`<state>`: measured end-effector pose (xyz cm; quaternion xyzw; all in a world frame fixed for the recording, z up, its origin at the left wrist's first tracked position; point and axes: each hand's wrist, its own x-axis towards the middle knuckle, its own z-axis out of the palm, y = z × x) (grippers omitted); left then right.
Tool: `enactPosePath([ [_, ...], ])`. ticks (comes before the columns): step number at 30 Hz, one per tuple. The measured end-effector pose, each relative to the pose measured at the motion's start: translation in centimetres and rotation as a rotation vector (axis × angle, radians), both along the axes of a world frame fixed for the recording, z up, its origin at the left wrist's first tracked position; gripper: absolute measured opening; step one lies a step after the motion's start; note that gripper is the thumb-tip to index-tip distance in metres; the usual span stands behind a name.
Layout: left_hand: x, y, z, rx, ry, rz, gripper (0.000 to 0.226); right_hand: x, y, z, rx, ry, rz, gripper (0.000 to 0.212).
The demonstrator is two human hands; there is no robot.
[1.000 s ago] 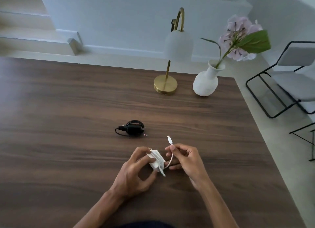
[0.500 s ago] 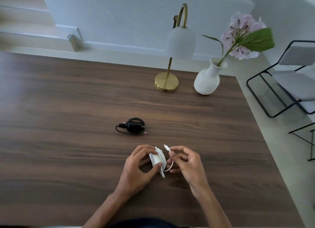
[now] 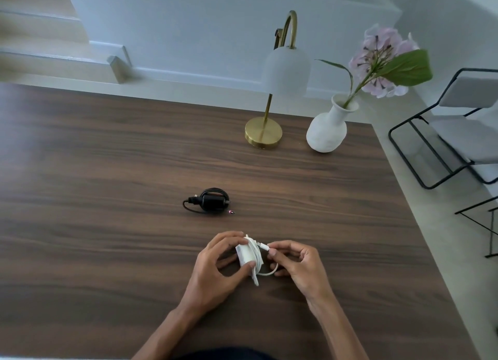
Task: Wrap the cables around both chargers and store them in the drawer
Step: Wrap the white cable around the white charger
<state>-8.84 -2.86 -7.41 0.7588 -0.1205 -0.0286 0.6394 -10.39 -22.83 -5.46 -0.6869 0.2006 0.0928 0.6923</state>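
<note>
A white charger (image 3: pixel 246 254) with its white cable coiled around it is held just above the dark wooden table (image 3: pixel 107 171). My left hand (image 3: pixel 215 268) grips the charger body between thumb and fingers. My right hand (image 3: pixel 293 262) pinches the cable's connector end (image 3: pixel 263 246) against the top of the coil, and a short loop of white cable (image 3: pixel 265 273) hangs below. A black charger (image 3: pixel 211 201) with its cable wound around it lies on the table beyond my hands, its small plug tip (image 3: pixel 231 212) sticking out. No drawer is in view.
A brass lamp with a white shade (image 3: pixel 285 71) and a white vase (image 3: pixel 327 130) holding a pink flower stand at the table's far right. A black-framed chair (image 3: pixel 452 133) stands on the floor to the right. Steps (image 3: pixel 54 57) lie beyond the table's far edge.
My right hand has brought the cable's connector end down and left onto the coil, shortening the loose loop. The left hand has kept its grip on the white charger.
</note>
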Motion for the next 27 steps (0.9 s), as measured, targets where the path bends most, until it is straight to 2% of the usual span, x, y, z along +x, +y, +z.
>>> enactPosePath([
  [11,-0.3,0.0,-0.5,-0.106,0.104,-0.008,0.039,-0.2,0.0,-0.4,-0.097,-0.107,0.146,0.009],
  [18,-0.1,0.1,-0.8,-0.151,0.162,-0.009,0.039,0.2,0.5,-1.1,-0.146,-0.197,0.136,0.010],
  [27,0.0,-0.3,-0.6,-0.139,0.209,-0.006,0.036,0.3,0.6,-1.7,-0.150,-0.192,0.150,0.010],
])
